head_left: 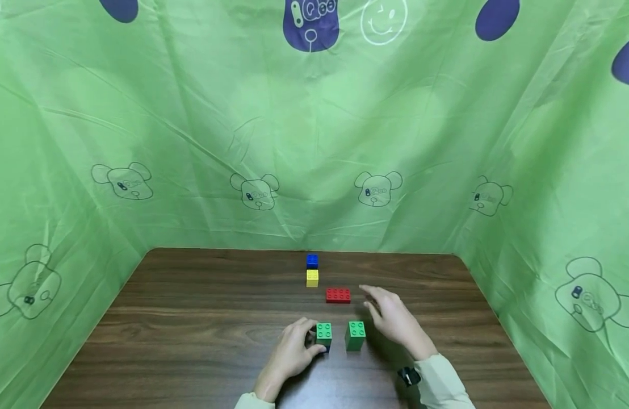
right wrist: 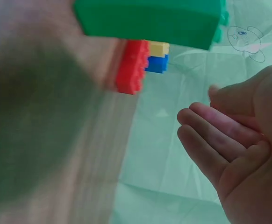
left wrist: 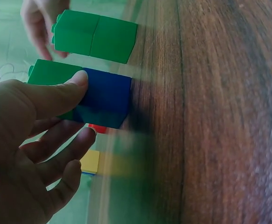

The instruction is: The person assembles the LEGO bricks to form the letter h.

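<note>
With thumb and fingers, my left hand (head_left: 292, 350) grips a two-brick stack near the table's front: a green brick (head_left: 323, 331) on top of a blue brick (left wrist: 107, 95). In the left wrist view the thumb lies across the seam between the two. To the right of it stands a stack of two green bricks (head_left: 355, 336), untouched. My right hand (head_left: 393, 318) hovers beyond and right of that stack, fingers extended and holding nothing. Left of its fingertips lies a red brick (head_left: 338, 295), longer than the others.
Farther back on the wooden table (head_left: 202, 318) are a yellow brick (head_left: 312, 278) and, right behind it, a blue brick (head_left: 312, 261) close to the far edge. A green printed cloth (head_left: 314, 125) encloses the table at the back and both sides.
</note>
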`<act>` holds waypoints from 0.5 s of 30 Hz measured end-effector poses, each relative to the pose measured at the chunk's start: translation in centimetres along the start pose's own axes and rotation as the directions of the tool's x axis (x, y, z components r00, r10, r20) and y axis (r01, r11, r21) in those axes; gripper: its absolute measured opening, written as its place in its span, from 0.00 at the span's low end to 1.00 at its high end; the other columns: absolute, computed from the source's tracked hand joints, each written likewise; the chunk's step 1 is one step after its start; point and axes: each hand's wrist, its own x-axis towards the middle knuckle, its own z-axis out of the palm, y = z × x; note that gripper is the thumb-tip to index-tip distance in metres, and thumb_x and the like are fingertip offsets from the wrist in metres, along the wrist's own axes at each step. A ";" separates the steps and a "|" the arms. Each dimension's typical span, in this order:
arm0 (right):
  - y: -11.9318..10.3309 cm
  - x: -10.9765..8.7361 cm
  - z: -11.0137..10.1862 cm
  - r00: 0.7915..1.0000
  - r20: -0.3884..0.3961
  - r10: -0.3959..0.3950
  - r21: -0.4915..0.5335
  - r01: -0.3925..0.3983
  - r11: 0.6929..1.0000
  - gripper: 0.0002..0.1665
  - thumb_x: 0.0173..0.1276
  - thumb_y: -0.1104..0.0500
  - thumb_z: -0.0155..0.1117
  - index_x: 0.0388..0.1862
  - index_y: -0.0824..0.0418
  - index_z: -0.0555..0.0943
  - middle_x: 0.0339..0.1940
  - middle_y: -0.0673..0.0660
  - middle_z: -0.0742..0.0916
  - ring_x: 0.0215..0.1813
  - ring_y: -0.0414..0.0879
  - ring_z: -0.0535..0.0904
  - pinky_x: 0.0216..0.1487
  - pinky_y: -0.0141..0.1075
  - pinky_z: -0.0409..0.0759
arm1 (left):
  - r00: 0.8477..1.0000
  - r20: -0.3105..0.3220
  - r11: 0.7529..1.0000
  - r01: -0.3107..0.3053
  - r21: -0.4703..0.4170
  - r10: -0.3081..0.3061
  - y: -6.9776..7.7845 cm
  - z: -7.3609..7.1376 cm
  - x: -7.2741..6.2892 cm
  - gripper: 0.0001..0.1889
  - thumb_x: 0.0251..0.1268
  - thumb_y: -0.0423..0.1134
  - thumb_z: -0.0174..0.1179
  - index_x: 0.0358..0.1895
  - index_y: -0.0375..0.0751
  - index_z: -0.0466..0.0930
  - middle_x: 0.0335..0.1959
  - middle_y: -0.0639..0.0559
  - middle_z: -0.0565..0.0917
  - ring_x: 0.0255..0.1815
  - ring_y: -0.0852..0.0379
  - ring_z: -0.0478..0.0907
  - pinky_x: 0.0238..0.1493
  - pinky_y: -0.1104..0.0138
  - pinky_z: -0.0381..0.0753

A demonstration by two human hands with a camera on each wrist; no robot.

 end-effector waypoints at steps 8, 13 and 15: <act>-1.0 3.5 -1.2 0.999 -0.018 -0.046 -0.032 0.046 0.998 0.22 0.74 0.60 0.64 0.66 0.62 0.78 0.58 0.60 0.87 0.57 0.52 0.85 0.55 0.48 0.83 | 1.000 -0.002 0.998 -0.004 0.067 0.004 0.2 -0.1 -0.1 0.23 0.50 0.45 0.78 0.51 0.41 0.85 0.40 0.54 0.85 0.39 0.57 0.83 0.46 0.55 0.80; -1.6 5.2 -1.7 0.999 -0.004 -0.041 -0.040 0.041 0.998 0.23 0.75 0.58 0.63 0.67 0.59 0.78 0.60 0.58 0.86 0.60 0.52 0.83 0.57 0.49 0.83 | 1.000 0.002 0.997 -0.002 0.079 0.002 0.1 -0.1 -0.2 0.23 0.51 0.45 0.78 0.50 0.40 0.85 0.41 0.54 0.85 0.40 0.57 0.83 0.47 0.55 0.79; -1.8 5.9 -1.7 0.999 0.010 -0.034 -0.045 0.035 0.998 0.22 0.76 0.57 0.62 0.67 0.59 0.78 0.61 0.58 0.85 0.61 0.53 0.83 0.58 0.50 0.82 | 1.000 0.000 0.997 -0.003 0.080 0.003 0.1 0.0 -0.2 0.23 0.51 0.45 0.78 0.50 0.40 0.85 0.41 0.54 0.85 0.40 0.56 0.83 0.46 0.55 0.78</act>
